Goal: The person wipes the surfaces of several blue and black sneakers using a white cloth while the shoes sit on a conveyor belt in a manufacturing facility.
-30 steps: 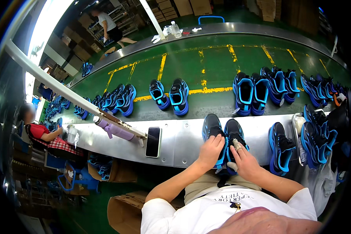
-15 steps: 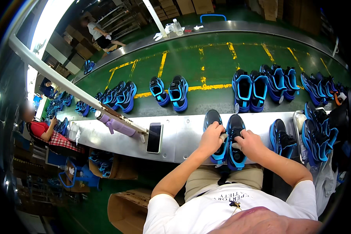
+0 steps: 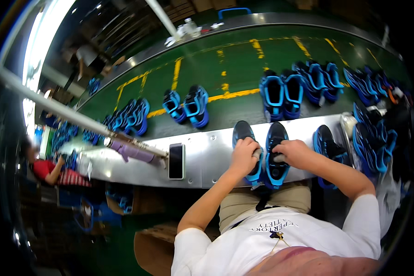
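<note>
Two black and blue sneakers stand side by side on the metal ledge before me, toes pointing away. My left hand (image 3: 244, 156) is closed over the middle of the left sneaker (image 3: 242, 130), fingers curled at its tongue and laces. My right hand (image 3: 291, 153) pinches at the opening of the right sneaker (image 3: 276, 132). Something pale shows at the fingertips of both hands, too small to name. To the right of my right hand stands another sneaker (image 3: 325, 136) of the same colours. A phone (image 3: 176, 161) with a dark screen lies to the left.
Along the green belt (image 3: 239, 60) with yellow lines stand several pairs of sneakers (image 3: 282, 94). A purple bottle (image 3: 132, 151) lies by a slanting white post (image 3: 55, 103). More sneakers (image 3: 375, 142) crowd the right end. A cardboard box (image 3: 154, 248) sits below; a person in red (image 3: 45, 169) is at far left.
The view has shifted, so the ledge and belt sit a little higher and further left. Both hands stay at the same two sneakers; my left fingers reach slightly further over the left one.
</note>
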The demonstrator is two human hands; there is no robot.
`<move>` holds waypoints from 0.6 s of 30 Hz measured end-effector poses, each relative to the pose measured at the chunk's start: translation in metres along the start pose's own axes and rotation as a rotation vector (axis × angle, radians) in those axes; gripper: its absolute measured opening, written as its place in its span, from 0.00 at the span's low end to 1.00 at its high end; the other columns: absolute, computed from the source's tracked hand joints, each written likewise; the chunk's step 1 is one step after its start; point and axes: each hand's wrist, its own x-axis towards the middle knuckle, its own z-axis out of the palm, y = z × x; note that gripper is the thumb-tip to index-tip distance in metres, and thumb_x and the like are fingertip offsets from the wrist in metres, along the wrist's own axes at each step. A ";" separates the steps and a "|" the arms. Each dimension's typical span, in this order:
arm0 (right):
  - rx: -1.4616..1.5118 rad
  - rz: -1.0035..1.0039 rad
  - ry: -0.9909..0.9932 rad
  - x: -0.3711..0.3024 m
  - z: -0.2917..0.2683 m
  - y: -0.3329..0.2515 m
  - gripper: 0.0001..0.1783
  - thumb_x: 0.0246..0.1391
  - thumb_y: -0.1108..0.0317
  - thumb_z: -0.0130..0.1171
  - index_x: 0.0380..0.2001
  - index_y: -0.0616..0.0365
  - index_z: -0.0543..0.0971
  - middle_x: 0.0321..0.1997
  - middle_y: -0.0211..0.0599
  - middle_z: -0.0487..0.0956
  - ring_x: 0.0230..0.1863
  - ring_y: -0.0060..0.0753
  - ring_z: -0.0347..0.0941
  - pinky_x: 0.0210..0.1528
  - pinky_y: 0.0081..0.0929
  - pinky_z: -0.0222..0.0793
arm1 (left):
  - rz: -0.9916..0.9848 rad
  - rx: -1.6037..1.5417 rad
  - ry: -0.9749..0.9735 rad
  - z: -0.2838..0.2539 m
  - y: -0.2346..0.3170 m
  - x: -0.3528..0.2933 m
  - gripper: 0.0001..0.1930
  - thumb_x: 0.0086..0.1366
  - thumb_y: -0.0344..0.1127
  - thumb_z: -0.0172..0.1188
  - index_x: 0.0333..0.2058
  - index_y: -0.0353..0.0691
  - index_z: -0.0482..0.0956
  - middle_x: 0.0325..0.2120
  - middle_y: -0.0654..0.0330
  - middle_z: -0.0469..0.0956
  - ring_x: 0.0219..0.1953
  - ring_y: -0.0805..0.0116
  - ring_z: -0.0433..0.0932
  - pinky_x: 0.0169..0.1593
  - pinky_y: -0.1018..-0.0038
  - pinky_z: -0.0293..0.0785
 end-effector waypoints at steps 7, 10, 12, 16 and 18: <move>-0.034 -0.095 0.097 -0.005 -0.009 0.013 0.17 0.49 0.51 0.61 0.30 0.55 0.79 0.30 0.40 0.75 0.32 0.47 0.75 0.31 0.39 0.71 | 0.117 0.293 -0.283 -0.002 0.016 0.009 0.10 0.49 0.26 0.59 0.33 0.40 0.79 0.37 0.58 0.73 0.40 0.53 0.69 0.44 0.65 0.71; 0.082 -0.153 -0.032 -0.008 -0.003 0.011 0.16 0.49 0.53 0.61 0.36 0.52 0.81 0.32 0.40 0.74 0.33 0.46 0.75 0.33 0.39 0.72 | 0.108 0.364 -0.302 0.002 0.021 0.007 0.09 0.50 0.26 0.59 0.33 0.39 0.79 0.37 0.58 0.73 0.40 0.53 0.69 0.44 0.65 0.71; -0.131 -0.001 0.012 -0.007 0.000 0.002 0.15 0.48 0.56 0.62 0.39 0.48 0.82 0.31 0.40 0.74 0.35 0.45 0.75 0.36 0.38 0.72 | 0.118 0.260 0.003 0.004 0.015 0.000 0.08 0.52 0.27 0.59 0.33 0.38 0.78 0.36 0.57 0.74 0.40 0.54 0.69 0.43 0.65 0.71; 0.165 -0.111 -0.130 -0.002 -0.016 0.027 0.15 0.48 0.59 0.63 0.39 0.51 0.81 0.32 0.40 0.76 0.35 0.49 0.74 0.40 0.39 0.70 | -0.073 -0.134 0.140 0.005 0.058 -0.026 0.08 0.58 0.28 0.55 0.36 0.38 0.79 0.33 0.54 0.76 0.35 0.55 0.75 0.39 0.68 0.72; 0.103 0.008 0.004 -0.005 0.000 0.025 0.17 0.45 0.56 0.65 0.37 0.53 0.81 0.32 0.43 0.78 0.36 0.49 0.75 0.40 0.40 0.71 | -0.642 -0.890 -0.396 0.024 0.060 -0.037 0.14 0.67 0.39 0.53 0.43 0.34 0.77 0.32 0.59 0.76 0.31 0.70 0.76 0.33 0.75 0.73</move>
